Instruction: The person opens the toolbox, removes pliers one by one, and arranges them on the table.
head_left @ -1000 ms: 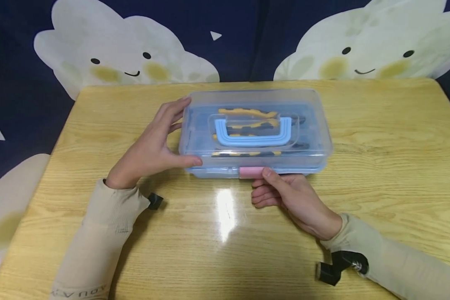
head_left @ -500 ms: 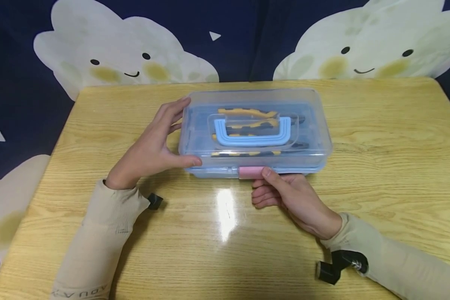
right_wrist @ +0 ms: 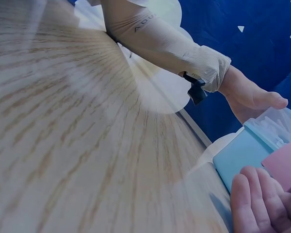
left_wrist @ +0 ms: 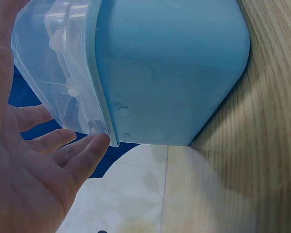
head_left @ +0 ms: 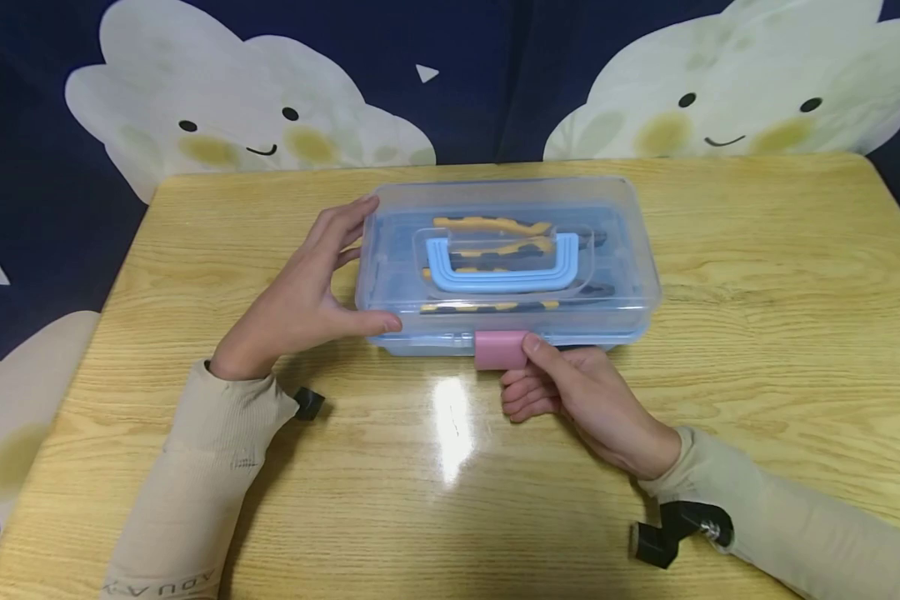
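Observation:
A storage box (head_left: pixel 630 321) with a clear lid and blue base sits near the table's far edge. Its lid is down, and a light-blue handle (head_left: pixel 504 283) lies flat on top. Through the lid show several yellow-and-black handled tools (head_left: pixel 491 224), their kind unclear. My left hand (head_left: pixel 292 296) holds the box's left end, thumb at the front edge, fingers at the back corner. In the left wrist view, fingertips touch the lid's rim beside the blue wall (left_wrist: pixel 169 73). My right hand (head_left: pixel 600 400) has its thumb on the pink latch (head_left: pixel 495 350), fingers curled below; the latch tilts outward.
The wooden table (head_left: pixel 390 517) carries the box, with a bright reflection in front of it. Behind stands a dark blue curtain (head_left: pixel 487 92) with smiling clouds. Black mounts (head_left: pixel 654 543) are fixed at both sleeves' cuffs.
The pink latch has swung outward and down from the box's front, showing more of its face. Both hands and the box stay nearly where they were.

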Tool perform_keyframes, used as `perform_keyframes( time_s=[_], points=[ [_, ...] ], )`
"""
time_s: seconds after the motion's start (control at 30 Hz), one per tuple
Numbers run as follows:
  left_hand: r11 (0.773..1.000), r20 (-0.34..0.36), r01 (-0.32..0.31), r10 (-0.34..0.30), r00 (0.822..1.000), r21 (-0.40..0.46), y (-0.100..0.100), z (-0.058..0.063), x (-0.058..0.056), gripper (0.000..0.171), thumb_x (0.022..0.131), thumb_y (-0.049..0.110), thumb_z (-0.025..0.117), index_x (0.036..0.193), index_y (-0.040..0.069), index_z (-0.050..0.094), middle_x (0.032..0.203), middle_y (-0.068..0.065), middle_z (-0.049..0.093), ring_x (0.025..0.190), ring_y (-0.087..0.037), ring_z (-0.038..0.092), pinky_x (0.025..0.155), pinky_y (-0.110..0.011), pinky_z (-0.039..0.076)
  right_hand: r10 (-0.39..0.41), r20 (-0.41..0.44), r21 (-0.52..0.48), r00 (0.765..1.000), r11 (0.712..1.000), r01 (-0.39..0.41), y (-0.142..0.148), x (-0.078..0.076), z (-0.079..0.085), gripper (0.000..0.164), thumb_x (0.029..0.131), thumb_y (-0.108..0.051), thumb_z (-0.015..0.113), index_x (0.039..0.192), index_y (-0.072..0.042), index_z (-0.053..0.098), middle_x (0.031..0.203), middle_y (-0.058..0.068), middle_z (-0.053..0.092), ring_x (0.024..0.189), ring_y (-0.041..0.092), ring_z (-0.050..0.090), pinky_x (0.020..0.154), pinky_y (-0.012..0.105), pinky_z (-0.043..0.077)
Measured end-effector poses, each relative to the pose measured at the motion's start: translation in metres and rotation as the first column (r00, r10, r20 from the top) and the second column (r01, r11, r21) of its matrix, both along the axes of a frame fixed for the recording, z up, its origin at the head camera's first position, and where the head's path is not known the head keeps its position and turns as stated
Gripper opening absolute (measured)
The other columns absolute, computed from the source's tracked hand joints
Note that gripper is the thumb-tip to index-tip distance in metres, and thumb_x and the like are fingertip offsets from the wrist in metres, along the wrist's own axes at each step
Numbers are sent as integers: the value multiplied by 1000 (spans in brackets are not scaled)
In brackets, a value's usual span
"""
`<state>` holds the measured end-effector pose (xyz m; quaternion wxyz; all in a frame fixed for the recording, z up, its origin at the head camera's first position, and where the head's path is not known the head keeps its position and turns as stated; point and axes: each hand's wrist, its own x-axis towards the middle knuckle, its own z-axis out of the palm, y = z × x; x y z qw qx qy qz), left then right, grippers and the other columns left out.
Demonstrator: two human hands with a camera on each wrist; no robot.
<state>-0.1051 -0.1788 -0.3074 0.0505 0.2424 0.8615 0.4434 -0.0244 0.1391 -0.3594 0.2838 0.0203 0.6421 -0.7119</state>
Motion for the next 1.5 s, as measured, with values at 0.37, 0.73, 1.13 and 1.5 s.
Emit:
perform_keyframes(
  time_s=[0.37, 0.73, 1.13, 1.5],
  points=[
    [1000, 4, 1, -1, 1000, -1, 0, 0, -1, 118, 73, 26, 97, 165, 22, 24, 165, -9, 28, 154, -27, 36, 126, -50, 38, 11, 34, -6, 999, 1000, -11, 0, -2, 1, 67, 109, -43, 51, 118, 23, 62, 84, 7, 79, 80, 19, 78, 79, 39, 66],
    [1000, 7, -1, 1, 1000, -7, -1, 0, 1, 119, 72, 23, 97, 165, 25, 22, 165, -6, 28, 154, -22, 36, 126, -47, 38, 29, 35, 10, 999, 1000, -29, 1, -2, 2, 59, 109, -43, 50, 101, 12, 68, 78, 5, 77, 73, 17, 76, 75, 37, 66],
    [1000, 17, 0, 0, 1000, -10, -1, 0, 1, 119, 73, 24, 96, 165, 26, 22, 165, -5, 28, 154, -21, 35, 127, -46, 37, 103, 24, -2, 994, 995, -103, 4, -2, 2, 60, 110, -46, 47, 98, 7, 71, 79, 6, 77, 70, 18, 75, 71, 39, 66],
    [1000, 28, -3, 3, 1000, -12, -1, 0, 1, 118, 74, 25, 96, 165, 28, 21, 165, -3, 28, 155, -19, 34, 127, -46, 37, 104, 24, 27, 994, 994, -105, 4, -1, 2, 63, 110, -46, 46, 99, 13, 68, 78, 8, 77, 69, 19, 75, 69, 40, 66]
  ],
)
